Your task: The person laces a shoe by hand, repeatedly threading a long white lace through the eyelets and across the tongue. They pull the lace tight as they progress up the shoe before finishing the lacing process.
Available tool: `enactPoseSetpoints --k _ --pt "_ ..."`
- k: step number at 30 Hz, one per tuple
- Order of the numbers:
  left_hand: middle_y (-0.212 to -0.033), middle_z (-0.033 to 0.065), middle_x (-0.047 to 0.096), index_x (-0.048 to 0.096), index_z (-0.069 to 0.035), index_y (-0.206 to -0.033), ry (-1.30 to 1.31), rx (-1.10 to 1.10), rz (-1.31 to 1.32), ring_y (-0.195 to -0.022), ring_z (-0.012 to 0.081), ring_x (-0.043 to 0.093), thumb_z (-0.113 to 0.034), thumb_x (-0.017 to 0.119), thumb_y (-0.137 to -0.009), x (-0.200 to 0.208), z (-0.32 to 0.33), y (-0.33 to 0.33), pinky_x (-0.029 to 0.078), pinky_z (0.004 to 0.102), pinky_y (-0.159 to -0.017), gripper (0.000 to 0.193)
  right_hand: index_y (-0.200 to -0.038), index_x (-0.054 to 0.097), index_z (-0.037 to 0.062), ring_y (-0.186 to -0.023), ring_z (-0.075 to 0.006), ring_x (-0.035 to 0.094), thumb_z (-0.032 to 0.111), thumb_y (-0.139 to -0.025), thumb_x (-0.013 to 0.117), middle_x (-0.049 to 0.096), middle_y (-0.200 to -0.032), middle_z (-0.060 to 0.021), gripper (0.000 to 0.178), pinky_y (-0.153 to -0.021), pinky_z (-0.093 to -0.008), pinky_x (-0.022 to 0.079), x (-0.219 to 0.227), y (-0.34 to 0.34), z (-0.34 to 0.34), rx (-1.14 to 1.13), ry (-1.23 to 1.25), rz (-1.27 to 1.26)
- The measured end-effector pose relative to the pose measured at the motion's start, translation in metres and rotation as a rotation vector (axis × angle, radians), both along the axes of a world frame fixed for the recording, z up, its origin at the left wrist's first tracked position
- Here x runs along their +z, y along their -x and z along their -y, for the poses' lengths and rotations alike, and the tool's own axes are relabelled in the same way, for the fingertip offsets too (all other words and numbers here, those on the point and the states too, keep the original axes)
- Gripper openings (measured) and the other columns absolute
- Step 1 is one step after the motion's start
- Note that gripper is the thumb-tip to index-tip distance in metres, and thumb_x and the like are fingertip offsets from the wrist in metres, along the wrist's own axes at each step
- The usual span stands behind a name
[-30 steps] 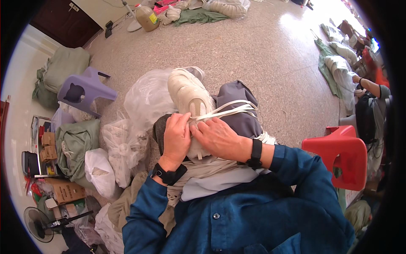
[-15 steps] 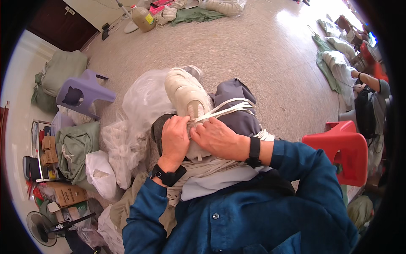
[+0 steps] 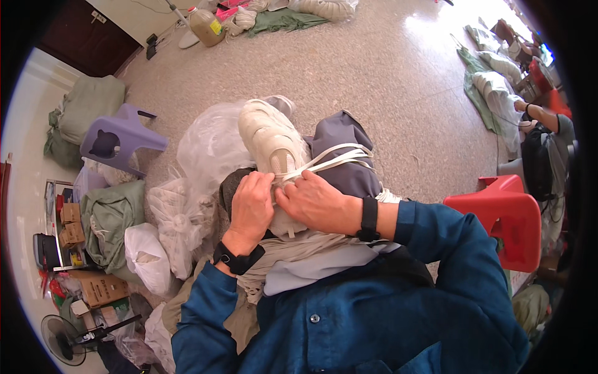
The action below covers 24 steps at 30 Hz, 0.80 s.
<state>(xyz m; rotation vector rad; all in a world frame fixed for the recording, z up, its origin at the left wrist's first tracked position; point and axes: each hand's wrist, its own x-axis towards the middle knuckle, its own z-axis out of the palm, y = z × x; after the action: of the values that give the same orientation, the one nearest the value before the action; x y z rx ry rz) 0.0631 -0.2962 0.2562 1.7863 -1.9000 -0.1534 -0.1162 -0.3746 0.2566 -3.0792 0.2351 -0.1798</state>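
Hardly any change: left hand (image 3: 251,202) and right hand (image 3: 316,202) stay bunched at the lace (image 3: 324,164), exact pinch hidden, so work continues there; cream shoe (image 3: 266,129) lies beside grey cloth (image 3: 339,132).

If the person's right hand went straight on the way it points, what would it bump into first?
Most likely the left hand, just past the right hand, though it might brush the cream shoe beneath; depth is unclear.
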Motion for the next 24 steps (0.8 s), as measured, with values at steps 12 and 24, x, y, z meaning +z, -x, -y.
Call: enactPoseSetpoints --k 12,24 --pt "-0.093 0.0169 0.066 0.065 0.000 -0.100 0.008 0.075 -0.164 -0.088 0.0373 0.064 0.000 0.060 -0.088 0.000 0.002 0.003 0.051 0.0430 -0.078 0.013 -0.098 0.061 0.0045 -0.078 -0.0295 0.068 0.014 -0.085 0.061 0.068 -0.081 -0.0128 0.015 -0.071 -0.0421 0.050 -0.009 -0.002 0.008 -0.072 -0.311 0.225" --pt "-0.088 0.0185 0.066 0.065 0.000 -0.098 -0.110 0.098 -0.483 -0.083 0.0387 0.065 -0.002 0.061 -0.088 -0.006 0.006 -0.012 0.052 0.0438 -0.074 0.011 -0.084 0.066 0.0022 -0.065 -0.0286 0.071 0.017 -0.085 0.065 0.068 -0.070 -0.0123 0.015 -0.053 -0.0408 0.052 -0.002 -0.037 0.015 -0.218 -0.184 0.116"
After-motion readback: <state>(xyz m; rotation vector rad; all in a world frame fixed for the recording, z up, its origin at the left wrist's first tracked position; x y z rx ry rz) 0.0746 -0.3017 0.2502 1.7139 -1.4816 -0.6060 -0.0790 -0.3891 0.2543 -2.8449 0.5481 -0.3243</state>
